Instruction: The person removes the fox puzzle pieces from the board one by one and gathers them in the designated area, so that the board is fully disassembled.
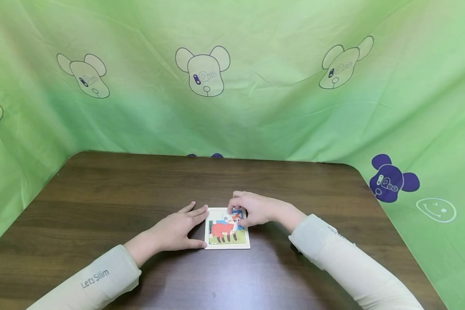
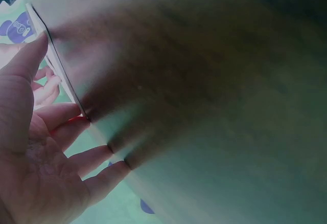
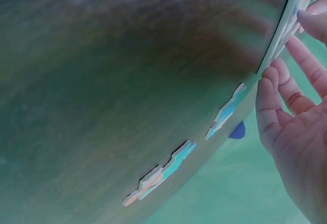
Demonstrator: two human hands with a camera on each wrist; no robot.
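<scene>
A small white-framed jigsaw board (image 1: 227, 246) with a red fox picture lies flat on the table. Along its left side rests my left hand (image 1: 174, 230), fingers spread, with the thumb at the lower corner and the index finger at the upper one. My right hand (image 1: 255, 209) reaches over the board's upper right, where thumb and bent fingers pinch a puzzle piece (image 1: 237, 216) with the fox's head. Its contact with the board is partly hidden by the fingers. White backing shows at the upper left of the picture. The right wrist view has the board (image 3: 278, 50) edge-on.
Two loose puzzle pieces, one nearer (image 3: 161, 173) and one farther (image 3: 226, 111), lie on the table in the right wrist view; I cannot make them out in the head view. The brown wooden table (image 1: 139, 181) meets a green printed curtain (image 1: 255, 116) behind and at both sides.
</scene>
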